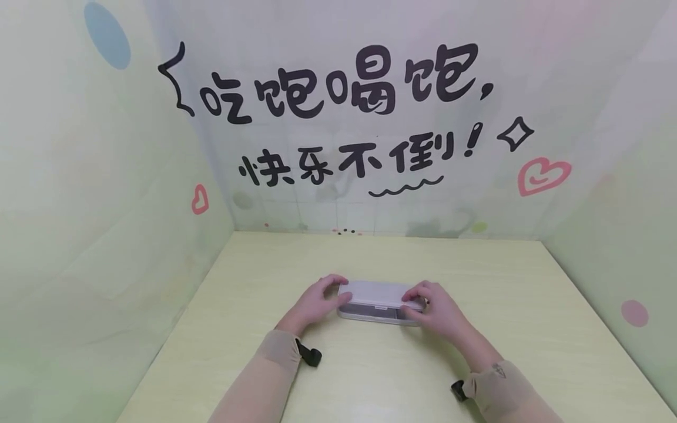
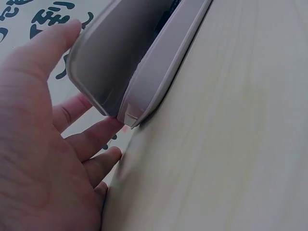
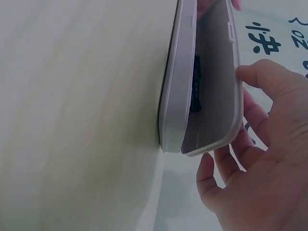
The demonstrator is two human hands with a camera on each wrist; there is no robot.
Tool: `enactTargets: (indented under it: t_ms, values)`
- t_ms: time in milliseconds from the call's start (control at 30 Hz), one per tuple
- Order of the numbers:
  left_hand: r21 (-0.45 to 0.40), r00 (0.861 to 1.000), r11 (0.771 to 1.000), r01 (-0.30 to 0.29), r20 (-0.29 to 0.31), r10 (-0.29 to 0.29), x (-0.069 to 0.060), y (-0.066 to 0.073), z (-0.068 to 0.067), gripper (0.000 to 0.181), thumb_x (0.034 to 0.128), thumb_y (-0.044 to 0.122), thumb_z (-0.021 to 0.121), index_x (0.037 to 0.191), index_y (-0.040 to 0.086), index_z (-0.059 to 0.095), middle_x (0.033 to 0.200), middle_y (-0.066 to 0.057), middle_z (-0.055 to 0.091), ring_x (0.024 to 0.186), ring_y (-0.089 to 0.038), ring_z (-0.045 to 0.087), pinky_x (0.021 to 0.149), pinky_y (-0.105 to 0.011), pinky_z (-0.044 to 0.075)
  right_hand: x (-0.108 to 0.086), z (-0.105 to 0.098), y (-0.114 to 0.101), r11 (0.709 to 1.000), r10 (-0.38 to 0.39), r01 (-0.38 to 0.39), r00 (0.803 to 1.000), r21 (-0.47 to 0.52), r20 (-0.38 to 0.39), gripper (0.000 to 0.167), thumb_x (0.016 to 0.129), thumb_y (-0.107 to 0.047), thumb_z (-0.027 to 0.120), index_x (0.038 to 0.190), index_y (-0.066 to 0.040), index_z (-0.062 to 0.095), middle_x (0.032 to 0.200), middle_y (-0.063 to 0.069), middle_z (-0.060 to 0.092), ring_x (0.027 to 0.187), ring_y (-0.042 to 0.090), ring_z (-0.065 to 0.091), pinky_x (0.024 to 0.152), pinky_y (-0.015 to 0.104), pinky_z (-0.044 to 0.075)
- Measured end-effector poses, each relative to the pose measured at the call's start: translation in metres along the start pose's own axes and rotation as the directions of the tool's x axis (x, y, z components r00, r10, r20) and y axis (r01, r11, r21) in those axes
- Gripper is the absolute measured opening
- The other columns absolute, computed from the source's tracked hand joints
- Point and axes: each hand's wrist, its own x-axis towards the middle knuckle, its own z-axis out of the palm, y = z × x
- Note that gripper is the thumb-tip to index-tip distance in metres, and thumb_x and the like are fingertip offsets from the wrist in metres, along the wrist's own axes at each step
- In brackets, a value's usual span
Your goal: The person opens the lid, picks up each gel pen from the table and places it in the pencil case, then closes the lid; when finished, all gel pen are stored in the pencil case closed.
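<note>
A pale, long pencil case with rounded corners lies on the table, its hinged lid (image 1: 378,292) tilted partway up from the base (image 1: 365,319). My left hand (image 1: 316,302) grips the lid's left end, thumb on the front edge and fingers behind, as the left wrist view shows at the lid (image 2: 108,62). At the opposite end, my right hand (image 1: 440,310) holds the lid between thumb and fingers. A small catch sits at the middle of the lid's front edge. Inside, the right wrist view shows a dark item (image 3: 196,86), too hidden to identify.
The light wood-patterned table (image 1: 338,376) meets a printed back wall (image 1: 328,211) with dark lettering and pale side walls (image 1: 79,235). Both forearms wear beige sleeves, with a black strap (image 1: 310,355) at the left wrist and another (image 1: 459,390) at the right.
</note>
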Motion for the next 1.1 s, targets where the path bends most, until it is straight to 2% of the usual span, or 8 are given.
enactTargets:
  t_ms: [200, 333, 467, 567, 733, 967, 1100]
  values:
    - [0.007, 1.0, 1.0, -0.026, 0.01, 0.026, -0.001, -0.002, 0.001, 0.048, 0.0948, 0.055, 0.082, 0.136, 0.035, 0.069, 0.156, 0.002, 0.065, 0.159, -0.032, 0.048, 0.136, -0.064, 0.034, -0.004, 0.002, 0.0, 0.999, 0.005, -0.003, 0.998, -0.038, 0.067, 0.015, 0.091, -0.023, 0.089, 0.105, -0.024, 0.082, 0.108, -0.004, 0.071, 0.106, 0.017, 0.059, 0.093, 0.039, 0.054]
    - [0.029, 1.0, 0.999, -0.017, 0.014, 0.017, -0.002, -0.002, 0.002, 0.047, 0.0911, 0.054, 0.086, 0.133, 0.039, 0.07, 0.158, 0.002, 0.064, 0.16, -0.036, 0.046, 0.136, -0.066, 0.034, -0.005, 0.003, 0.002, 0.998, 0.004, 0.002, 0.996, -0.065, 0.092, 0.018, 0.091, -0.024, 0.09, 0.108, -0.026, 0.084, 0.109, -0.006, 0.07, 0.105, 0.016, 0.055, 0.089, 0.035, 0.052]
    - [0.047, 1.0, 0.999, -0.01, 0.013, 0.01, -0.002, 0.001, 0.001, 0.048, 0.0887, 0.053, 0.089, 0.131, 0.04, 0.07, 0.162, 0.001, 0.061, 0.165, -0.047, 0.036, 0.137, -0.07, 0.028, -0.005, 0.005, 0.001, 0.997, 0.013, -0.006, 0.995, -0.072, 0.1, 0.019, 0.091, -0.023, 0.091, 0.109, -0.026, 0.086, 0.108, -0.006, 0.068, 0.104, 0.015, 0.053, 0.084, 0.031, 0.049]
    - [0.067, 1.0, 0.998, -0.019, 0.016, 0.018, -0.002, 0.002, 0.0, 0.05, 0.0881, 0.049, 0.09, 0.132, 0.037, 0.07, 0.164, 0.001, 0.06, 0.167, -0.052, 0.028, 0.139, -0.07, 0.022, -0.004, 0.005, -0.002, 0.996, 0.016, -0.007, 0.994, -0.085, 0.108, 0.019, 0.089, -0.023, 0.092, 0.107, -0.026, 0.088, 0.108, -0.006, 0.068, 0.105, 0.017, 0.054, 0.085, 0.033, 0.05]
    - [0.09, 0.999, 0.995, -0.037, 0.023, 0.035, -0.005, 0.005, 0.0, 0.053, 0.0871, 0.043, 0.092, 0.134, 0.032, 0.071, 0.164, -0.002, 0.06, 0.167, -0.051, 0.028, 0.141, -0.067, 0.018, -0.004, 0.005, -0.01, 0.992, 0.025, -0.011, 0.993, -0.124, 0.118, 0.018, 0.087, -0.024, 0.093, 0.104, -0.026, 0.089, 0.108, -0.007, 0.07, 0.108, 0.018, 0.057, 0.09, 0.038, 0.054]
    - [0.087, 0.999, 0.995, -0.047, 0.02, 0.045, -0.006, 0.006, -0.001, 0.052, 0.0874, 0.042, 0.092, 0.134, 0.03, 0.071, 0.161, -0.004, 0.063, 0.167, -0.046, 0.033, 0.143, -0.064, 0.016, -0.006, 0.005, -0.015, 0.986, -0.003, 0.021, 0.994, -0.166, 0.106, 0.018, 0.087, -0.024, 0.093, 0.103, -0.026, 0.089, 0.107, -0.006, 0.071, 0.106, 0.019, 0.059, 0.089, 0.039, 0.056]
    - [0.095, 0.999, 0.994, -0.053, 0.015, 0.051, -0.005, 0.004, 0.0, 0.052, 0.0876, 0.042, 0.092, 0.134, 0.03, 0.071, 0.162, -0.004, 0.062, 0.166, -0.047, 0.033, 0.142, -0.065, 0.018, -0.006, 0.006, -0.015, 0.985, 0.01, 0.009, 0.994, -0.169, 0.112, 0.018, 0.087, -0.025, 0.093, 0.104, -0.026, 0.088, 0.109, -0.006, 0.071, 0.107, 0.019, 0.059, 0.091, 0.04, 0.056]
